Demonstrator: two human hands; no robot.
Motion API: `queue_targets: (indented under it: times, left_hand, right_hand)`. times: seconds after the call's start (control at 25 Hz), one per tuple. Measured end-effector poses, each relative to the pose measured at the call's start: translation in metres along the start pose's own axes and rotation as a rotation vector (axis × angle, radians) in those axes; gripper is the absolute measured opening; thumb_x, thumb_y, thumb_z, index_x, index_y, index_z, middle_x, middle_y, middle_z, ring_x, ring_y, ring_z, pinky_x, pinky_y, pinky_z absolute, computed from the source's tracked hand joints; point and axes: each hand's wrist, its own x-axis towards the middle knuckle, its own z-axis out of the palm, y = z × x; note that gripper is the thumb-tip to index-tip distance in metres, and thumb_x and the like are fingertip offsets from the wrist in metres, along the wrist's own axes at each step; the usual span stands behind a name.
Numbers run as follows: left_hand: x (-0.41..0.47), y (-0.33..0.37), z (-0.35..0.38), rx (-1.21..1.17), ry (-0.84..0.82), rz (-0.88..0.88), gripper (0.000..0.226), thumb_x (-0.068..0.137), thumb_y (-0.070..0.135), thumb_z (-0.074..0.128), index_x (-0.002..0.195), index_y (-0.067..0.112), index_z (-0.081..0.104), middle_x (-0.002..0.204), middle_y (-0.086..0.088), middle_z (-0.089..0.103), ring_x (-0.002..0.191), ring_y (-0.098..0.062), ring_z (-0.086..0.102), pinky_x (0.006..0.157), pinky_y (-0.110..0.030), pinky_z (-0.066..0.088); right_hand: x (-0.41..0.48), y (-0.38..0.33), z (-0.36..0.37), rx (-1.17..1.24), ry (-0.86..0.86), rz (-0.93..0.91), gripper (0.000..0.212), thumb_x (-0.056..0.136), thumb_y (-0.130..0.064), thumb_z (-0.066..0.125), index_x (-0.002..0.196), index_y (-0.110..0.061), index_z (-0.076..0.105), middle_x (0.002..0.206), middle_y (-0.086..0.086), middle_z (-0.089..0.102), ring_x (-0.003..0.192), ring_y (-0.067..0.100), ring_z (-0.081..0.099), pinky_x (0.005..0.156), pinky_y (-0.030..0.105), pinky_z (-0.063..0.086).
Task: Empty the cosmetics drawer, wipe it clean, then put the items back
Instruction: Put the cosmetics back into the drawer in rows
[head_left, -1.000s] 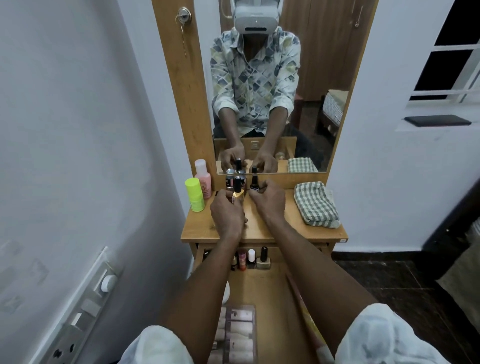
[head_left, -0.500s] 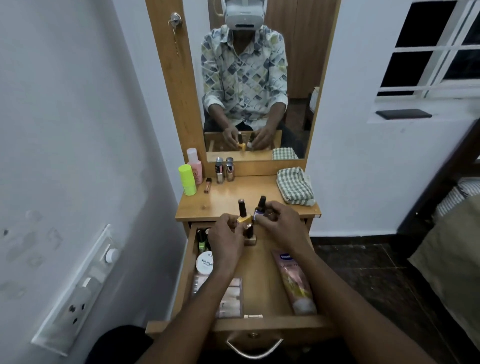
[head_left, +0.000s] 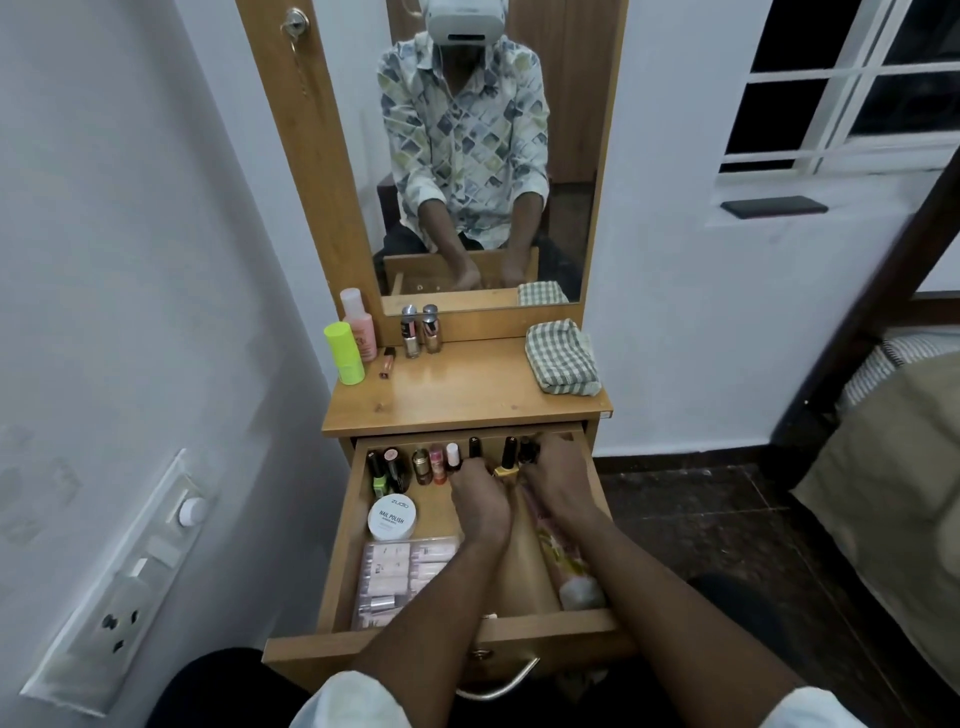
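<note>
The wooden drawer (head_left: 340, 551) stands pulled out below the dressing table top. Both my hands are at its back edge. My left hand (head_left: 480, 499) pinches the gold base of a black-capped nail polish bottle (head_left: 508, 460), which stands upright. My right hand (head_left: 558, 478) curls around a dark nail polish bottle (head_left: 528, 450) just to the right of it. A row of several nail polish bottles (head_left: 415, 465) lines the back left of the drawer. A white nail polish remover tub (head_left: 392, 517) and a clear box of pink items (head_left: 400, 577) lie in front of them.
A pink tube (head_left: 569, 571) lies along the drawer's right side, partly under my right arm. On the table top (head_left: 467, 395) stand a yellow-green bottle (head_left: 344, 353), a pink bottle (head_left: 358, 325), two silver-capped bottles (head_left: 421, 330), a small lipstick (head_left: 387, 362) and a folded checked cloth (head_left: 563, 358).
My hands carried the two nail polish bottles from the table top down into the back of the drawer. My view tilted downward, showing the whole drawer.
</note>
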Motion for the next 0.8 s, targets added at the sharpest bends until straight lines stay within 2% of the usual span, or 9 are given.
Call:
queue_targets:
  times: [0.08,0.2,0.4,0.52,0.64,0.76,0.8]
  left_hand:
    - [0.004,-0.002,0.005,-0.006,0.017,-0.021,0.028,0.082,-0.005,0.05,0.091,0.004,0.075,0.091,-0.016,0.072,0.082,-0.03,0.066,0.068,-0.034,0.05]
    - [0.004,0.001,0.008,-0.024,0.053,-0.074,0.022,0.085,-0.003,0.05,0.089,0.003,0.071,0.092,-0.017,0.069,0.085,-0.032,0.065,0.067,-0.032,0.044]
    - [0.005,0.0,0.003,-0.031,0.095,-0.155,0.017,0.089,0.001,0.054,0.094,0.003,0.07,0.094,-0.015,0.07,0.089,-0.035,0.066,0.066,-0.03,0.04]
    - [0.01,-0.004,0.008,-0.067,0.062,-0.152,0.019,0.088,0.002,0.056,0.09,0.003,0.075,0.09,-0.017,0.073,0.087,-0.035,0.067,0.067,-0.032,0.046]
    - [0.01,-0.002,0.011,-0.106,0.055,-0.134,0.019,0.087,0.002,0.058,0.089,0.0,0.077,0.087,-0.018,0.073,0.085,-0.034,0.067,0.066,-0.03,0.043]
    - [0.009,-0.003,0.011,-0.125,0.056,-0.133,0.018,0.086,0.002,0.059,0.087,0.001,0.077,0.086,-0.018,0.073,0.084,-0.033,0.067,0.065,-0.028,0.039]
    - [0.009,-0.004,0.011,-0.131,0.055,-0.141,0.017,0.085,0.002,0.06,0.086,0.001,0.077,0.084,-0.018,0.073,0.083,-0.034,0.067,0.065,-0.028,0.04]
  right_hand:
    - [0.0,0.002,0.003,0.015,-0.017,0.026,0.013,0.083,-0.003,0.063,0.077,-0.013,0.066,0.078,0.001,0.068,0.074,0.019,0.064,0.063,0.031,0.052]
    - [-0.004,0.003,0.002,0.054,-0.052,0.028,0.032,0.083,0.0,0.064,0.061,-0.021,0.054,0.064,-0.007,0.058,0.064,0.013,0.058,0.053,0.022,0.041]
    - [-0.008,0.002,0.005,0.088,-0.017,0.094,0.027,0.085,0.0,0.061,0.066,-0.019,0.058,0.069,-0.005,0.061,0.072,0.017,0.063,0.059,0.027,0.049]
    - [-0.011,-0.004,0.006,0.312,0.042,0.217,0.027,0.091,-0.001,0.049,0.07,-0.016,0.058,0.07,0.0,0.06,0.073,0.021,0.062,0.058,0.032,0.049]
    - [-0.015,-0.011,-0.001,0.677,0.1,0.356,0.025,0.099,-0.017,0.04,0.076,-0.024,0.048,0.085,0.011,0.057,0.076,0.027,0.058,0.073,0.047,0.054]
    - [-0.018,-0.013,-0.006,0.799,0.081,0.394,0.023,0.1,-0.02,0.038,0.08,-0.021,0.049,0.084,0.009,0.055,0.068,0.018,0.056,0.061,0.035,0.052]
    - [-0.018,-0.013,-0.005,0.796,0.061,0.383,0.024,0.099,-0.018,0.038,0.079,-0.021,0.05,0.081,0.007,0.055,0.067,0.016,0.055,0.062,0.034,0.051]
